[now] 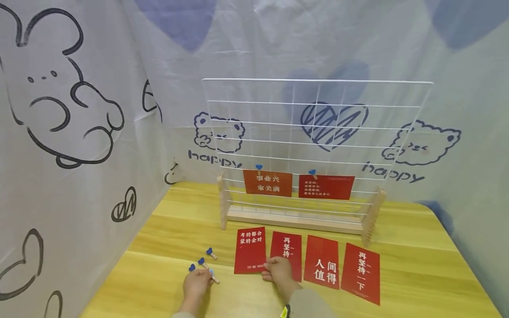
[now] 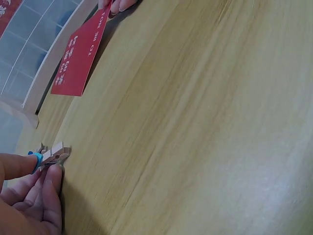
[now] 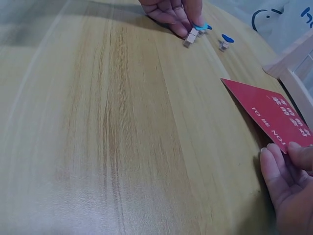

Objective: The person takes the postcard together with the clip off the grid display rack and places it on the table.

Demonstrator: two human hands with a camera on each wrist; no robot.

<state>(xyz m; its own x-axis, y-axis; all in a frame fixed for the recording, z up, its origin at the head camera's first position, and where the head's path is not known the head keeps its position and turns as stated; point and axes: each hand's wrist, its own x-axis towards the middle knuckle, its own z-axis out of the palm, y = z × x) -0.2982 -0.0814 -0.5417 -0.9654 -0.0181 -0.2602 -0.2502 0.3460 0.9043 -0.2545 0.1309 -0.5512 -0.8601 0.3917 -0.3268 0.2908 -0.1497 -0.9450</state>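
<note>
My left hand pinches a small wooden clothespin with a light blue top between thumb and finger, low over the table. Several more clothespins with dark blue hearts lie just beyond that hand. With thumb and fingers, my right hand pinches the lower right corner of a red card with white lettering. In the right wrist view, the near edge of this card is tilted up off the wood. The right hand also covers part of a second red card.
Two more red cards lie to the right in the row. Behind stands a white wire grid rack on a wooden base. An orange-red card and a red card hang on it from blue-topped clothespins. Printed cloth surrounds the table.
</note>
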